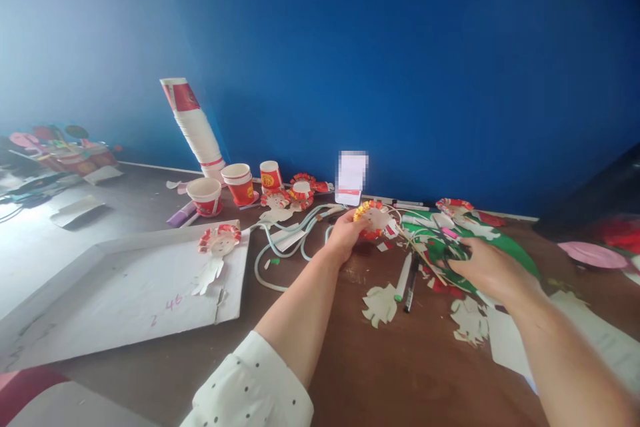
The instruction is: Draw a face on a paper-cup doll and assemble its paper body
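Note:
My left hand (345, 237) is closed on the edge of a paper cutout (377, 217) with a curled red and yellow fringe. My right hand (493, 270) is wrapped round the dark handles of a pair of scissors (454, 250), over a green sheet (517, 250). The blades point up and to the left, apart from the cutout. Pale leaf-like paper shapes (380, 305) lie below the hands. Beside them are a white marker (403, 277) with a green tip and a black pen (411, 285). Another fringed cutout (457, 208) rests at the sheet's far edge.
A tall leaning stack of paper cups (197, 133) stands by the blue wall (400, 67), with a red cup (205, 197) in front. On the left, a white board (125, 287) carries a fringed cutout (219, 247). A pale cable (265, 273) loops near a propped phone (349, 197).

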The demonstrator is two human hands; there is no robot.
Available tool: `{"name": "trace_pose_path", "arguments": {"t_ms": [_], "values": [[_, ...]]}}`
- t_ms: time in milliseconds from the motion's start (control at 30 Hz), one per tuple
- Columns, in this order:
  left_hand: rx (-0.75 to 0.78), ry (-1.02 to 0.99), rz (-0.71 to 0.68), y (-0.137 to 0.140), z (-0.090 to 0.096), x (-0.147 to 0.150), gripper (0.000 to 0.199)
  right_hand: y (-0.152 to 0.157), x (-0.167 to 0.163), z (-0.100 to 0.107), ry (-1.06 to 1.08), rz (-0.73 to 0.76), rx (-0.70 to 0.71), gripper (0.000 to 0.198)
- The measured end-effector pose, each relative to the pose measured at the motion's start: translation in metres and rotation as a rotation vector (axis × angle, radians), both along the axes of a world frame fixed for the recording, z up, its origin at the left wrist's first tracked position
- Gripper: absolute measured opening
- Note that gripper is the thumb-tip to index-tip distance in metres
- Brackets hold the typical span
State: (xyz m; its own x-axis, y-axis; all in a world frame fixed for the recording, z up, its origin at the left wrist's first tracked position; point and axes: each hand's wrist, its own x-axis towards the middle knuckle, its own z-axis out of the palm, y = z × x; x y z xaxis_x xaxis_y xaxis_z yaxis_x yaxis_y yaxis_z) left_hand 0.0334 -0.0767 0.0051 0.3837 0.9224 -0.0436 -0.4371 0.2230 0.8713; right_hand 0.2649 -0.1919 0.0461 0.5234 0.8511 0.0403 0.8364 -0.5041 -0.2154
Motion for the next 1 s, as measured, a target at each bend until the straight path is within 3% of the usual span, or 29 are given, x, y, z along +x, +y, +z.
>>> {"name": "trace_pose_path", "arguments": {"t_ms": [167,367,467,533,633,733,867,1000], "values": [[0.027,0.071,-0.022,-0.002,0.001,0.001,0.031,-0.003,-0.005,0.005,0.054,0.113,-0.188,0.032],[0.064,0.069,0.003,-0.005,0.004,-0.001,0.046,-0.007,-0.016,0.016,-0.005,0.069,-0.216,0.026],[0.051,0.083,0.008,-0.004,0.003,-0.001,0.049,-0.007,-0.024,0.017,-0.046,0.081,-0.023,0.033],[0.054,0.077,-0.006,-0.004,0.002,-0.001,0.048,-0.005,-0.038,0.016,0.123,0.11,0.158,0.036],[0.089,0.061,-0.028,-0.004,0.001,-0.001,0.047,0.001,-0.07,0.007,0.712,0.194,0.26,0.035],[0.132,0.09,-0.035,-0.006,0.003,-0.002,0.044,0.009,-0.101,-0.009,1.254,0.071,0.41,0.038],[0.138,0.104,-0.036,-0.01,0.012,-0.002,0.043,0.021,-0.117,-0.026,1.346,-0.007,0.555,0.032],[0.045,-0.02,-0.045,-0.015,0.019,-0.002,0.057,0.027,-0.115,-0.029,1.398,-0.117,0.714,0.033]]}}
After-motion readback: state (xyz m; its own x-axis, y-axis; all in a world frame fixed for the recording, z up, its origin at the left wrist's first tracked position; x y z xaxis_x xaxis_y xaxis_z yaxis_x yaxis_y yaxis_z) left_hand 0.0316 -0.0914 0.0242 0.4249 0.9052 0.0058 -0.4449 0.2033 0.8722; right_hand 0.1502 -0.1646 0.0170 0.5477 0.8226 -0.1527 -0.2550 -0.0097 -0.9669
